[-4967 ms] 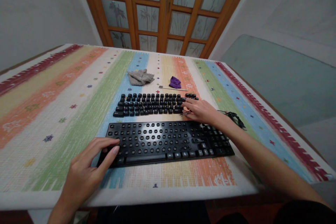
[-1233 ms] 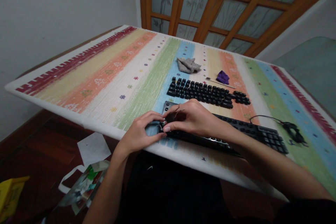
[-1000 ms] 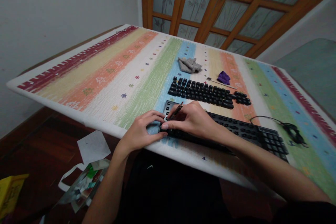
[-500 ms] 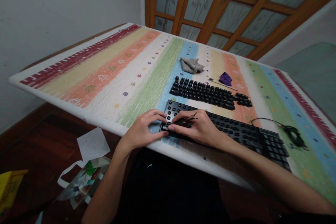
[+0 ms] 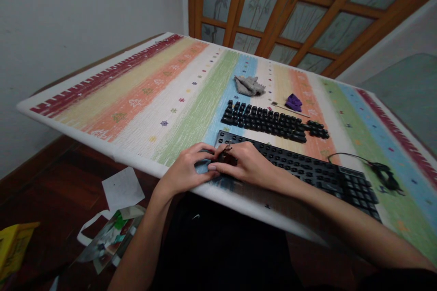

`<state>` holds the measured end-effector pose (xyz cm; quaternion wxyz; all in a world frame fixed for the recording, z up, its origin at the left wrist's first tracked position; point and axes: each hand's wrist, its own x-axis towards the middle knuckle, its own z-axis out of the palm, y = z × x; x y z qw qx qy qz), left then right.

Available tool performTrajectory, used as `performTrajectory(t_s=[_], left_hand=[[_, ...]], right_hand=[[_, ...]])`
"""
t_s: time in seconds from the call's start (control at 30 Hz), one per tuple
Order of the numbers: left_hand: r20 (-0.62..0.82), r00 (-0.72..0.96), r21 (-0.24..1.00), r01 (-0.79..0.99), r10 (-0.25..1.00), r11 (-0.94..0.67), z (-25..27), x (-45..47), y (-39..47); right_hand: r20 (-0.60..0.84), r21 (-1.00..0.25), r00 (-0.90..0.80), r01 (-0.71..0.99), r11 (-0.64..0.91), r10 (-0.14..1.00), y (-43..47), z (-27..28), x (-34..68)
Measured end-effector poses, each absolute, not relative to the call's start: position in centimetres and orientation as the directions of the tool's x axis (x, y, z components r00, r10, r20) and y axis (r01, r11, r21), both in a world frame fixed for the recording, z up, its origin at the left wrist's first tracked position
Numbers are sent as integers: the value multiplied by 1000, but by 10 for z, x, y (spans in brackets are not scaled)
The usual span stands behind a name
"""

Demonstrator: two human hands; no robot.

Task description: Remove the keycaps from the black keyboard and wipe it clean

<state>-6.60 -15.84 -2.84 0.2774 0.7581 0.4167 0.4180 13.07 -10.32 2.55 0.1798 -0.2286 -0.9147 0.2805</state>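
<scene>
Keyboard (image 5: pixel 312 168) is set near the table edge (image 5: pixel 136 161), left end apparently braced by half-open left hand (image 5: pixel 186 168). Right hand (image 5: pixel 244 161) is curled there; its grip can't be told. Loose keycaps (image 5: pixel 269 120) are rowed behind, presumably for order.

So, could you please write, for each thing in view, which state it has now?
keyboard: most main keycaps off, number-pad keycaps on
loose keycaps: laid out in rows
cable: bundled
gray cloth: crumpled
purple cloth: bunched up
brush: lying flat
tablecloth: spread out
doors: appear closed
left hand: fingers bent, at keyboard's left end
right hand: curled around a small dark object, mostly hidden
</scene>
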Motion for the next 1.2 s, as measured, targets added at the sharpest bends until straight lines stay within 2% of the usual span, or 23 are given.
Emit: performTrajectory(t_s=[0.17, 0.3, 0.4, 0.5, 0.57, 0.93, 1.1, 1.2], left_hand=[[403, 294, 757, 426, 867, -496, -31, -66, -159], [412, 297, 746, 434, 862, -506, -32, -67, -158], [412, 295, 747, 431, 862, -505, -31, -67, -157], [403, 297, 763, 414, 865, -497, -31, -67, -157], [399, 298, 769, 407, 867, -494, -30, -67, -158], [415, 277, 753, 429, 866, -498, -29, -66, -158], [401, 286, 755, 436, 871, -490, -30, -66, -157], [389, 295, 751, 447, 873, -486, -30, -66, -156]], right_hand=[[174, -651, -774, 373, 661, 609, -99, 28, 123], [158, -678, -765, 376, 632, 624, -96, 25, 121], [215, -663, -763, 344, 665, 609, -98, 21, 123], [326, -584, -776, 283, 761, 539, -102, 18, 127], [346, -555, -790, 262, 789, 506, -103, 17, 129], [142, -681, -786, 364, 636, 602, -90, 26, 122], [118, -747, -763, 354, 563, 636, -87, 21, 122], [79, -804, -707, 371, 465, 702, -85, 17, 122]])
